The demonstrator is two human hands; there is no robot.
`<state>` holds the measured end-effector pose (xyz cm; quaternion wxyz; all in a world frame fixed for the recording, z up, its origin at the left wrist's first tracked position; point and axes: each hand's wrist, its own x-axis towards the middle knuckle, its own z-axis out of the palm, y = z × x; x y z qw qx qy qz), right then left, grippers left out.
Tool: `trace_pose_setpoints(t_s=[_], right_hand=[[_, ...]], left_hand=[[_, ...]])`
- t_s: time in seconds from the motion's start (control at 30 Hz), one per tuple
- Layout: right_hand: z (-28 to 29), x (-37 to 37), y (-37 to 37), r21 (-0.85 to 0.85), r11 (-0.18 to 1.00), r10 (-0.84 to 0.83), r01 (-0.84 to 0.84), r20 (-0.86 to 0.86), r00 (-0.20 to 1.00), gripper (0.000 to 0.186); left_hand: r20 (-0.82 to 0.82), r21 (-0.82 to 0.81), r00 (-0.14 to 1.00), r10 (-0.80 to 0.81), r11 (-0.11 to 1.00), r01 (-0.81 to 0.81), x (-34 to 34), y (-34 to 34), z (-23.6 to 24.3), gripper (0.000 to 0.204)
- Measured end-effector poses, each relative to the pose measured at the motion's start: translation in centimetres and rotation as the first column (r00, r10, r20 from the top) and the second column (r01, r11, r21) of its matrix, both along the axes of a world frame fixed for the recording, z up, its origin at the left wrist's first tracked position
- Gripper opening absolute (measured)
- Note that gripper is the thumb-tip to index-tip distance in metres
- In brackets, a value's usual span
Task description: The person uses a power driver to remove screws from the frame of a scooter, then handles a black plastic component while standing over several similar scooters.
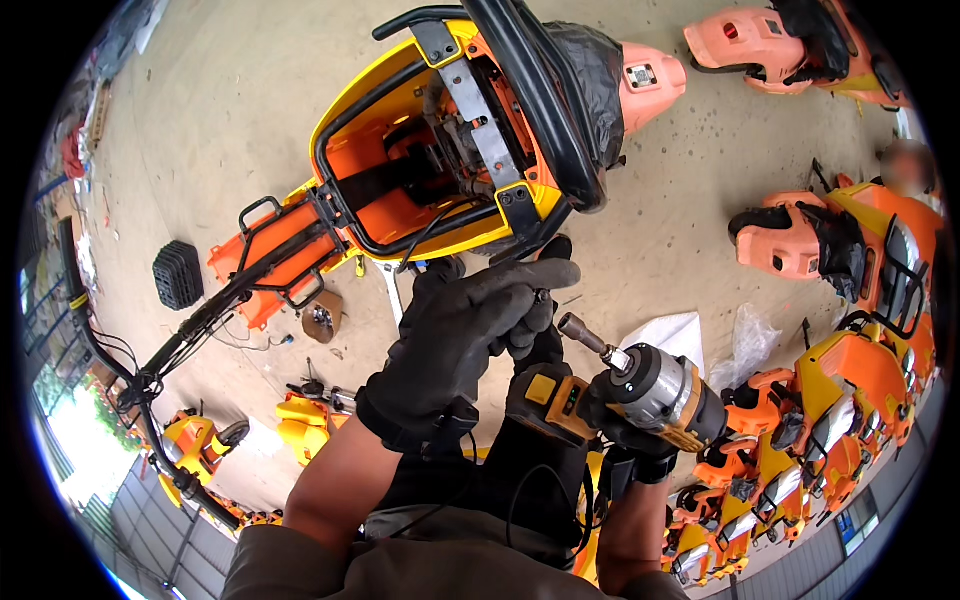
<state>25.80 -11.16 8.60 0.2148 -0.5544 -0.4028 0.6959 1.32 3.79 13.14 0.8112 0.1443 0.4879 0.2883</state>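
Pale flooring [240,90] spreads through a large shed, with orange and yellow scooters [850,375] parked in a crowd on the right. One scooter [335,125] stands just ahead of the hands, its body open at the top so that dark inner parts show; a grey metal plate [470,95] spans the opening, beside a thick black bar [545,110]. Near the opening, the gloved left hand [465,315] has its fingers curled in close, pinching what looks like a small dark bolt [541,296]. The gloved right hand [618,425] is wrapped around a power driver [665,395], whose socket [580,328] points up and leftward, near the left hand but apart from it. A black ribbed mat [178,275] and a small brown box [321,316] lie farther left.
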Motion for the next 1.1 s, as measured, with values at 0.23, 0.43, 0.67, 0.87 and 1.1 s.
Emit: trace_pose_setpoints(t_s=[0.23, 0.43, 0.67, 0.87, 1.1], right_hand=[[-0.4, 0.2, -0.3, -0.007, 0.994, 0.111, -0.111, 0.065, 0.992, 0.025], [-0.2, 0.0, 0.4, -0.200, 0.980, -0.023, -0.009, -0.158, 0.987, 0.026], [-1.2, -0.2, -0.4, -0.059, 0.998, -0.007, 0.006, -0.022, 1.000, 0.032], [1.3, -0.2, 1.2, 0.369, 0.870, 0.144, -0.328, 0.446, 0.883, 0.031], [4.1, -3.2, 4.7, 0.392, 0.614, 0.161, -0.685, 0.788, 0.595, 0.032]], left_hand=[[0.096, 0.057, 0.983, -0.156, 0.987, 0.151, -2.0, 0.3, -0.5, 0.025], [0.055, 0.125, 0.968, -0.247, 0.963, 0.238, -3.0, 1.1, -0.7, 0.020], [-0.071, 0.212, 0.923, -0.377, 0.899, 0.383, -3.8, 2.5, -0.4, 0.022], [-0.072, 0.142, 0.935, -0.346, 0.925, 0.353, -3.5, 1.8, -1.1, 0.027], [0.250, -0.159, 0.936, 0.250, 0.964, -0.215, 0.4, -1.1, -3.3, 0.031]])
